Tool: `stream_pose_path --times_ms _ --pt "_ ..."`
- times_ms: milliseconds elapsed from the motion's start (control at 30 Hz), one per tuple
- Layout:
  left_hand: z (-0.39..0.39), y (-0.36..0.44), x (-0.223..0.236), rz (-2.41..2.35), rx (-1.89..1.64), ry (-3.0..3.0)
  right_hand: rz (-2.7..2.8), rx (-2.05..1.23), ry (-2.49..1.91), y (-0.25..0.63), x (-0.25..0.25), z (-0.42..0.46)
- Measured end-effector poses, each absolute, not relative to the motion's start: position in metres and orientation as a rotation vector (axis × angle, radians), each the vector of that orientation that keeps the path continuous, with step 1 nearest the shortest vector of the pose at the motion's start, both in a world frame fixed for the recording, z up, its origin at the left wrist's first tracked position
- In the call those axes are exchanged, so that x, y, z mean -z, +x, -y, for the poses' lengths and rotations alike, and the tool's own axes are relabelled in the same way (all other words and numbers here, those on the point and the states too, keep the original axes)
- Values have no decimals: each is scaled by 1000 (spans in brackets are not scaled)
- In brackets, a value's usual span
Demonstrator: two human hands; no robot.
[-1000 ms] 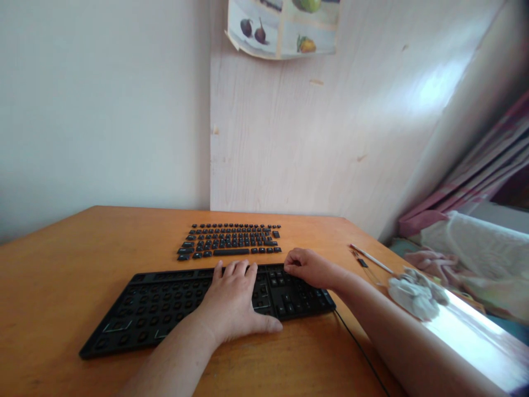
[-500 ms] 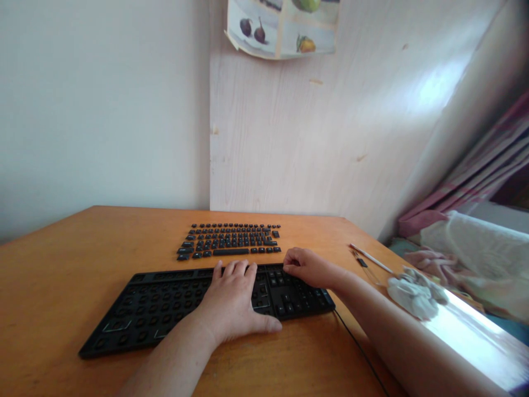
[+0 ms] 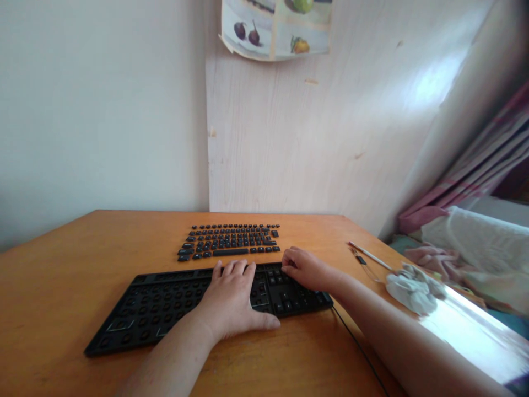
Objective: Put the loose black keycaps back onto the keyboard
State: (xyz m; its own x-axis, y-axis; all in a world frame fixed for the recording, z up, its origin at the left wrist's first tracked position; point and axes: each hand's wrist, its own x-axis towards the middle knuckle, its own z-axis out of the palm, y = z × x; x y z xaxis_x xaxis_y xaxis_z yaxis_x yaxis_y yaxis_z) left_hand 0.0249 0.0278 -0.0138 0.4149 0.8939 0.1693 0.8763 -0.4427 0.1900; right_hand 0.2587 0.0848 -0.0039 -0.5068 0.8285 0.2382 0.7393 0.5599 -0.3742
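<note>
A black keyboard (image 3: 165,309) lies on the wooden table, its main section bare of keycaps and showing the sockets. Keycaps are still seated at its right end. My left hand (image 3: 233,298) rests across the middle of the keyboard with fingers spread and the thumb over the front edge. Over the upper right part, my right hand (image 3: 303,267) has its fingers curled together at the keys; whatever is between the fingertips is hidden. Behind the keyboard, loose black keycaps (image 3: 231,241) lie in rows, with a long space bar (image 3: 230,252) at the front.
On the right of the table (image 3: 61,286) lie a thin brush (image 3: 370,255), a small wire tool with a black part (image 3: 361,260) and a crumpled pale cloth (image 3: 413,289). A cable (image 3: 359,347) runs from the keyboard toward the front. A wall stands behind.
The view has shifted slightly. Both hands stay in nearly the same places on the keyboard, and the keycap rows look unchanged.
</note>
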Motion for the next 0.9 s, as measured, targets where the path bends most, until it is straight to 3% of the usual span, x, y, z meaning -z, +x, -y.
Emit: stream_pose_path --times_ms 233,600,900 --pt "-29 24 12 -1636 -305 2593 2149 -263 -1256 274 -4 -87" --pt "-30 17 11 -1642 -201 2652 1990 -108 -1950 327 18 -126" --pt "-18 32 3 -1580 -238 2761 1995 -172 -2022 325 29 -133"
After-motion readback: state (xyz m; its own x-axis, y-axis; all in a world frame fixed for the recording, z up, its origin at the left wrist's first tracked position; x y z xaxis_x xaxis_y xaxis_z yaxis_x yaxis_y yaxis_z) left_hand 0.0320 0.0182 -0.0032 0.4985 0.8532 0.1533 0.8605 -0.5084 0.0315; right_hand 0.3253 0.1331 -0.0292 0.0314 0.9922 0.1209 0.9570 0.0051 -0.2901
